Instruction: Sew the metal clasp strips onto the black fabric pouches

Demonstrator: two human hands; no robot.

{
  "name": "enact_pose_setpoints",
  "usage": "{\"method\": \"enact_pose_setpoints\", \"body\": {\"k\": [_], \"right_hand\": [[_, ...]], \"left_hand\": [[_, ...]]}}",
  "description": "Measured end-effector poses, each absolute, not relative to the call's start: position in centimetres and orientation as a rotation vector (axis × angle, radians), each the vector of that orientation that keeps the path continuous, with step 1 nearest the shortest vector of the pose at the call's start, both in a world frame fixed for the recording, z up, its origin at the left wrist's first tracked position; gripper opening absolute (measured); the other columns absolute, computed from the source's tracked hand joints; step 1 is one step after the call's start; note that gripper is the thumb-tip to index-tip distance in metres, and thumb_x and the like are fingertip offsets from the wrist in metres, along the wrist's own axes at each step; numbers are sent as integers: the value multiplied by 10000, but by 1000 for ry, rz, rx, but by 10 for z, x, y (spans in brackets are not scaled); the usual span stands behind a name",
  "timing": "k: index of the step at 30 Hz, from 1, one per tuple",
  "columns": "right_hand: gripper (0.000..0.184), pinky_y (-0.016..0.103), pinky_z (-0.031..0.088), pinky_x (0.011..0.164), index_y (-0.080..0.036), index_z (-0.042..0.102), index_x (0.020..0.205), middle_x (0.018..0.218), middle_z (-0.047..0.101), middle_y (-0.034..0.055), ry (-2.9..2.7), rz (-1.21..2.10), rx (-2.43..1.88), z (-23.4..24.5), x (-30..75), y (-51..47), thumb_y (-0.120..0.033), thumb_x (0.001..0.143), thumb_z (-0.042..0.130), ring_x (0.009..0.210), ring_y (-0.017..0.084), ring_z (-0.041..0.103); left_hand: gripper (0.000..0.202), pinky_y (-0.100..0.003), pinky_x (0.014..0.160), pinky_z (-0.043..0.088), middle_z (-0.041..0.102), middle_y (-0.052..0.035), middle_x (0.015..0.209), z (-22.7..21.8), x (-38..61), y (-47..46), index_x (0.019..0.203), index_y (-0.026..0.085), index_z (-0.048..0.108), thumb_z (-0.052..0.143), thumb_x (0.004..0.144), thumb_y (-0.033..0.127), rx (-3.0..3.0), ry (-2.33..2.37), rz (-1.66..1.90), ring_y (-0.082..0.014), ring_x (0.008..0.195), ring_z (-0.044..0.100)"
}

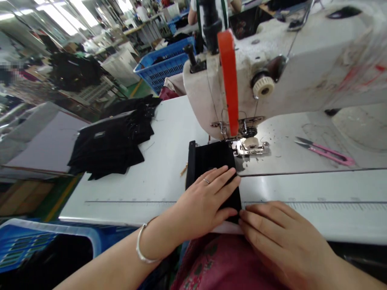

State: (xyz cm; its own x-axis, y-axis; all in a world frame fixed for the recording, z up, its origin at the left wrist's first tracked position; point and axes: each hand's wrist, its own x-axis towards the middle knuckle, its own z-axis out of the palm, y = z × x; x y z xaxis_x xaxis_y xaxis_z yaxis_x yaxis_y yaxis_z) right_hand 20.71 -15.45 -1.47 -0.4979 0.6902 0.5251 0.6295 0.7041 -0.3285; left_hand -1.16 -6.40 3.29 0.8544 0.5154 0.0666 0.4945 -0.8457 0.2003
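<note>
A black fabric piece (211,155) lies on the sewing machine's bed, its far right edge at the presser foot (249,147). My left hand (208,197) rests flat on top of it, fingers stretched out, with a ring and a bangle on that arm. At the near right corner of the fabric, my right hand (275,233) has its fingertips drawn together on the edge; its thumb is hidden. The white sewing machine (284,68) carries an orange-red bar (229,80) in front of its needle area. A dark strip (190,165) runs along the fabric's left side.
Stacked black fabric pieces (111,141) lie on the table's left part. Pink thread snips (326,153) rest right of the presser foot. A blue basket (96,237) with dark cloth stands at lower left; another blue basket (160,66) is behind the table. A person sits beyond the machine.
</note>
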Motion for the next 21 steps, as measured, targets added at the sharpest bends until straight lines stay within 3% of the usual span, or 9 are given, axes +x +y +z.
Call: {"method": "enact_pose_setpoints", "body": {"k": [7, 11, 15, 17, 21], "right_hand": [[317, 383, 516, 833, -186, 744, 1058, 1114, 759, 26, -2292, 93, -1035, -17, 205, -147, -130, 980, 443, 963, 194, 639], [291, 364, 521, 801, -178, 744, 1022, 1094, 758, 40, -2310, 113, -1037, -11, 206, -133, -160, 983, 456, 917, 200, 643], [313, 365, 528, 774, -156, 732, 1029, 1073, 752, 48, -2364, 145, -1031, -2, 208, -117, -157, 998, 421, 881, 206, 641], [300, 375, 532, 778, -142, 724, 1043, 1063, 750, 58, -2387, 136, -1005, 1, 210, -109, -148, 989, 429, 878, 213, 641], [245, 401, 537, 791, -123, 702, 1100, 1092, 738, 80, -2449, 110, -955, 1, 215, -94, -134, 956, 504, 912, 231, 640]], "left_hand": [[641, -533, 1195, 407, 460, -161, 1568, 14, -17, -51, 1515, 146, 417, 625, 969, 410, 2803, 789, 216, -306, 1484, 395], [584, -519, 1164, 458, 549, -199, 1478, 21, -18, -46, 1377, 97, 556, 662, 936, 464, 2835, 653, 292, -325, 1418, 482], [229, -389, 1124, 522, 713, -117, 1240, 24, -20, -45, 1176, 102, 670, 559, 1003, 204, 2880, 446, 424, -229, 1224, 641], [206, -372, 1081, 559, 734, -111, 1175, 23, -21, -44, 1114, 99, 687, 516, 1000, 110, 2884, 421, 480, -216, 1182, 663], [174, -360, 1035, 595, 750, -105, 1123, 19, -21, -36, 1064, 114, 696, 534, 998, 114, 2856, 402, 564, -201, 1155, 680]]}}
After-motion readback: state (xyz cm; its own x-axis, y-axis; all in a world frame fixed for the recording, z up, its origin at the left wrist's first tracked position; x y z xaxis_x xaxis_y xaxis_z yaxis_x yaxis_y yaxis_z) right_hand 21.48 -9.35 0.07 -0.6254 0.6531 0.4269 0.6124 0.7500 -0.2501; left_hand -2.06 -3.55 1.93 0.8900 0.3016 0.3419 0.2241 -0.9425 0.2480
